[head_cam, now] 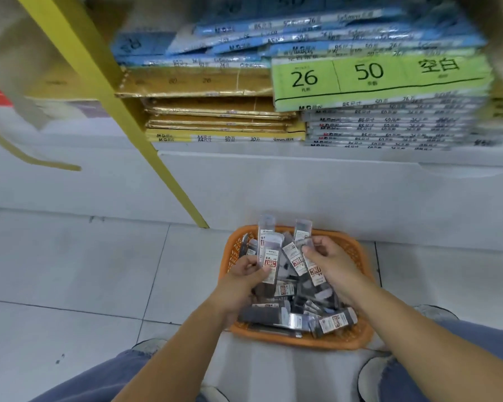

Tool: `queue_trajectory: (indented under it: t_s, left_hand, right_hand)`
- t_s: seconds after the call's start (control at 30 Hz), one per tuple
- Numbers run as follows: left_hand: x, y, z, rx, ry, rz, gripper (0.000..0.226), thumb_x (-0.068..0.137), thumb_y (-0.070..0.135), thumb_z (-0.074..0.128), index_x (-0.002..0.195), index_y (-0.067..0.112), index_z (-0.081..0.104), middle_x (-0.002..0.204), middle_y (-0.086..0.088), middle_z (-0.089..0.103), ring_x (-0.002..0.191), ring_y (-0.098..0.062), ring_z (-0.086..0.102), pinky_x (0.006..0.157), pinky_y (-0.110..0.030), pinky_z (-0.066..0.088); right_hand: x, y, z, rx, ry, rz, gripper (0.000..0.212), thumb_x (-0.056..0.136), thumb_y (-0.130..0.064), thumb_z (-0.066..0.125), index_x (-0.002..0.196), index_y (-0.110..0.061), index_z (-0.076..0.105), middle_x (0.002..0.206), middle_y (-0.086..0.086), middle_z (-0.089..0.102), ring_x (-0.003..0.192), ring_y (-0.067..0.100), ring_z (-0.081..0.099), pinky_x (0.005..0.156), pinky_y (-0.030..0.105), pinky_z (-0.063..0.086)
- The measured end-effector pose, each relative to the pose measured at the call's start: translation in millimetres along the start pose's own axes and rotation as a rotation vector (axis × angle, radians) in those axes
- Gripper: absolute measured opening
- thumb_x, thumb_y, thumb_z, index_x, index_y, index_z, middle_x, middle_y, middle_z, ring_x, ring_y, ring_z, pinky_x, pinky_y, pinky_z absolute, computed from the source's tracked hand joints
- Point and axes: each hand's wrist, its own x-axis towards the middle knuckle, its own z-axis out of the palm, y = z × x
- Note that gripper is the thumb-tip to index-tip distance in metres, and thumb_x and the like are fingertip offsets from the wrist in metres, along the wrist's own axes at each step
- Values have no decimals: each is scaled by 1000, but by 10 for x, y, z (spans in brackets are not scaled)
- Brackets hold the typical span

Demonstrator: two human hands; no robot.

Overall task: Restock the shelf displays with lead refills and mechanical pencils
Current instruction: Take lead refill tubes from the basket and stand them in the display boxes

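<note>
Gathering stock over the orange basket (359, 252) on the floor (70, 271), the left hand (244, 275) grips upright lead refill packs (271, 264) near its far edge. The right hand (330, 264) pinches others, probably sorting a handful for restocking.

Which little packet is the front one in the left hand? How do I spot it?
Find the orange plastic basket on the white tiled floor. Over its left side the left hand grips two clear plastic lead refill packets. Yours is the front packet, lower than the back packet, with 0.5 printed on its white label above a red band.
</note>
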Motion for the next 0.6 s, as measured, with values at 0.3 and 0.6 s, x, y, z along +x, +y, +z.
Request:
queue_trajectory:
  t_s: [0.3, 0.6]
  left_hand:
    - [-336, 349, 252, -17, 46, 93, 27, 92, 14, 70, 118, 19, 62, 114, -6, 74, 103, -27, 73, 85, -49, 61]
    - [-584, 540, 382, -54, -54, 114, 25, 98, 22, 62, 123, 24, 61, 118, -9, 74, 110, -32, 70, 96, -57, 54]
  right_hand:
    - [-361, -296, 141, 246, -28, -43, 32, 91, -18, 66, 122, -21, 61, 105, -3, 73, 96, 18, 71, 85, 38, 57]
    - [-697, -608, 178, 417, -171, -76, 21, 93, -21, 62, 113, -24, 69, 103, 11, 74, 92, 30, 72, 65, 34, 58]
